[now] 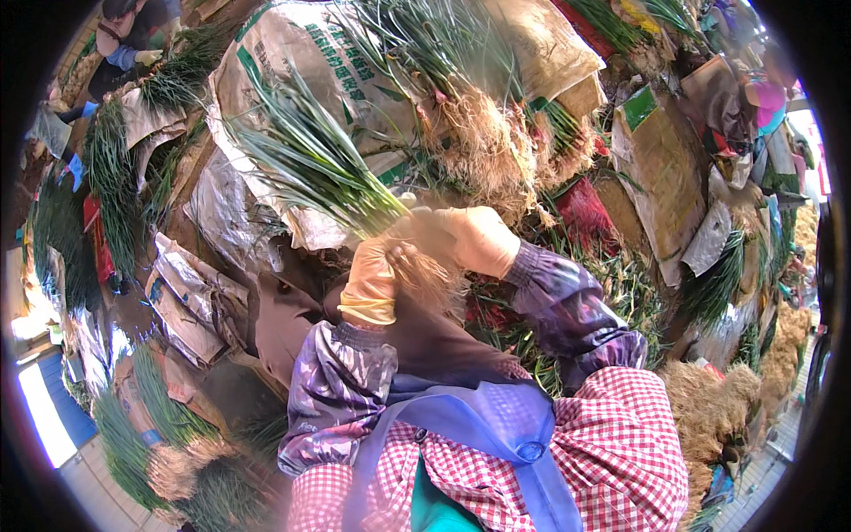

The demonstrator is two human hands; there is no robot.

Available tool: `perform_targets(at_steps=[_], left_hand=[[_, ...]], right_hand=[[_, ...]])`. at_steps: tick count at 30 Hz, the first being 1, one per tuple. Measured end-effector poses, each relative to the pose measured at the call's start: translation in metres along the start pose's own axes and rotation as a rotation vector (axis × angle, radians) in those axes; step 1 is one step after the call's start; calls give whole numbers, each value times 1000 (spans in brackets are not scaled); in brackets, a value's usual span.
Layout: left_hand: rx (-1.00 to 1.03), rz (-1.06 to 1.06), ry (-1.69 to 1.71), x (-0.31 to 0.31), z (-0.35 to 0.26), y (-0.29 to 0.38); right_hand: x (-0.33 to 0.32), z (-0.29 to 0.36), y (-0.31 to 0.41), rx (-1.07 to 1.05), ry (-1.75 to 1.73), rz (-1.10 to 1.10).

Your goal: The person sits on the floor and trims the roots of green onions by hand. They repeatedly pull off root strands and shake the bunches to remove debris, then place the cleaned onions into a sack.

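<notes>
Both of my hands wear pale orange rubber gloves and meet around a bunch of green onions (pixel 332 166). My left hand (pixel 372 269) grips the lower stems. My right hand (pixel 482 239) closes on the same bunch from the other side, its fingertips blurred. The green leaves fan towards the upper left, and the stringy roots (pixel 432 279) hang below my fingers. Just beyond, a large pile of green onions (pixel 479 133) lies on a printed woven sack (pixel 292 53), its tangled roots facing me.
Cut leaves and trimmings (pixel 618 286) litter the ground at right, beside a red net bag (pixel 585 213). Root heaps (pixel 711 405) lie at lower right. More bundled onions (pixel 159 405) rest at lower left. Other people (pixel 133 40) sit at upper left and upper right.
</notes>
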State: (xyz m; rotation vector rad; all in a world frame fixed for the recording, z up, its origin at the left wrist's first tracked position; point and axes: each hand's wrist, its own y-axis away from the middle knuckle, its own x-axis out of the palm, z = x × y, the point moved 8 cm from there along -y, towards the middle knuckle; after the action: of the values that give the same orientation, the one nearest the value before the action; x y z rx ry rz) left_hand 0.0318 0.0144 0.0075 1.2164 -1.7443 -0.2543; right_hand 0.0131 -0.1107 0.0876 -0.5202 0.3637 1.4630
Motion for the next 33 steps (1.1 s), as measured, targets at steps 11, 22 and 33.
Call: perform_targets(at_steps=[11, 22, 33], left_hand=[[87, -181, -191, -12, -7, 0], [486, -17, -520, 15, -14, 13], [-55, 104, -166, 19, 8, 13]], right_hand=[[-53, -177, 142, 614, 1025, 720], [17, -57, -42, 318, 190, 226], [11, -53, -44, 7, 487, 98]])
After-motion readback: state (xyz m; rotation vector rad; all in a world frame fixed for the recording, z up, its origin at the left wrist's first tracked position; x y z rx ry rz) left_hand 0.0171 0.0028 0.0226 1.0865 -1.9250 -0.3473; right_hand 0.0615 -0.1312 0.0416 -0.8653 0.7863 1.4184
